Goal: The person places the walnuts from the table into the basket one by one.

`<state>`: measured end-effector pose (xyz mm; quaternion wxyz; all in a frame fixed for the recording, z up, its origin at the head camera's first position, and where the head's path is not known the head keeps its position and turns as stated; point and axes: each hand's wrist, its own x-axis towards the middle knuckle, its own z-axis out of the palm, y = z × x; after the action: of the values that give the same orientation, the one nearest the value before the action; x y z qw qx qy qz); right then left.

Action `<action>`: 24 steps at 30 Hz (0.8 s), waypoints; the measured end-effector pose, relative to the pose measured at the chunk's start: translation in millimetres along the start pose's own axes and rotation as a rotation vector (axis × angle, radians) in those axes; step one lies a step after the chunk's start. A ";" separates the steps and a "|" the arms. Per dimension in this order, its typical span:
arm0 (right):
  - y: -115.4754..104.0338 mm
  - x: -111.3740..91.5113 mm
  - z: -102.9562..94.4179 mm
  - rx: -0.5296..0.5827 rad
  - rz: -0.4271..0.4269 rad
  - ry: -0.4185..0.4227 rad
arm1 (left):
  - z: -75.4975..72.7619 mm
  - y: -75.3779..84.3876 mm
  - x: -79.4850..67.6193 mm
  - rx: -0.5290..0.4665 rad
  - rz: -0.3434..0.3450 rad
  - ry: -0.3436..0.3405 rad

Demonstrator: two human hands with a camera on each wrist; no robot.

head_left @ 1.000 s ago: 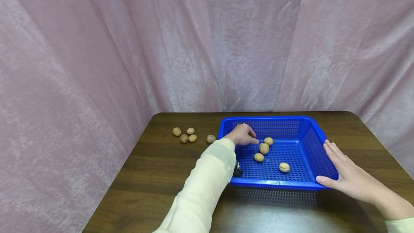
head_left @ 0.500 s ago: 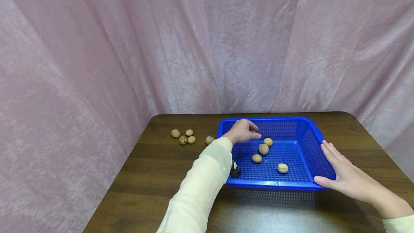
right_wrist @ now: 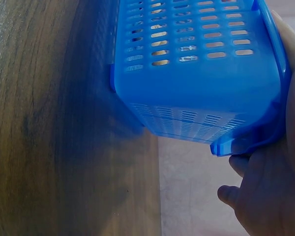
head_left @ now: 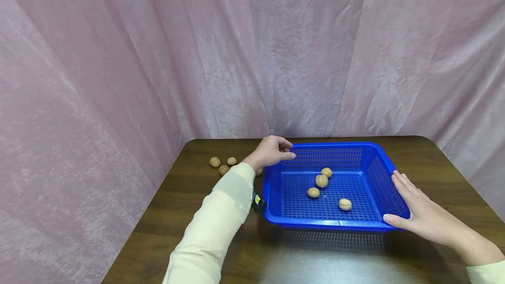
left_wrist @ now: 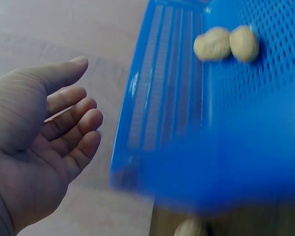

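Observation:
My left hand [head_left: 273, 151] is over the far left corner of the blue plastic basket [head_left: 339, 223]. In the left wrist view its fingers are loosely bent, with nothing between them and the thumb. Several walnuts lie inside the basket: a walnut [head_left: 321, 181] near the middle, others beside it, and a pale walnut [head_left: 345, 204] nearer the front. My right hand [head_left: 428, 216] rests against the basket's near right corner, fingers straight along the right rim and thumb at the front rim. The right wrist view shows the basket's slotted outer wall [right_wrist: 201, 83] beside that hand.
Left of the basket, several walnuts lie on the brown wooden table [head_left: 189, 214], among them a walnut [head_left: 215, 162] and a smaller one [head_left: 232, 161]. My left sleeve and hand partly cover others. A pink curtain [head_left: 252, 56] hangs behind the table.
My left hand has risen out of the basket and moved left toward its left rim, holding nothing. The walnuts in the basket and my right hand stay nearly where they were.

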<state>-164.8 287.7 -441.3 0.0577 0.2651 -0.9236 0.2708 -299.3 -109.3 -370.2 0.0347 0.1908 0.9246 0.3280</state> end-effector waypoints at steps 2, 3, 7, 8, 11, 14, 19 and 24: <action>0.2 -0.2 -0.3 0.001 0.001 0.001 | -9.5 -10.5 -7.2 -0.004 -0.019 0.010; 0.3 -0.3 -0.5 0.000 0.001 0.003 | -13.9 -16.9 -10.7 -0.001 -0.027 0.019; -0.3 0.3 -0.7 -0.001 -0.003 0.008 | -29.3 -45.9 -24.2 -0.015 -0.075 0.070; -0.6 0.6 -0.6 -0.002 -0.005 0.009 | -33.0 -53.2 -27.9 -0.017 -0.092 0.086; -1.5 0.8 -0.5 -0.002 -0.007 0.009 | -43.5 -75.4 -38.7 -0.029 -0.153 0.132; -1.7 0.8 -0.8 -0.004 -0.006 0.010 | -52.4 -96.7 -50.2 -0.035 -0.210 0.175; -1.7 1.0 -1.1 0.005 0.003 0.007 | -60.8 -134.2 -71.2 -0.013 -0.296 0.226; -0.9 1.0 0.5 -0.001 -0.001 0.011 | -58.8 -164.6 -90.9 0.024 -0.357 0.256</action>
<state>-165.2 286.3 -441.0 0.0631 0.2641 -0.9233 0.2717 -280.7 -295.5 -431.7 -0.0277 -0.0186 0.9444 0.3272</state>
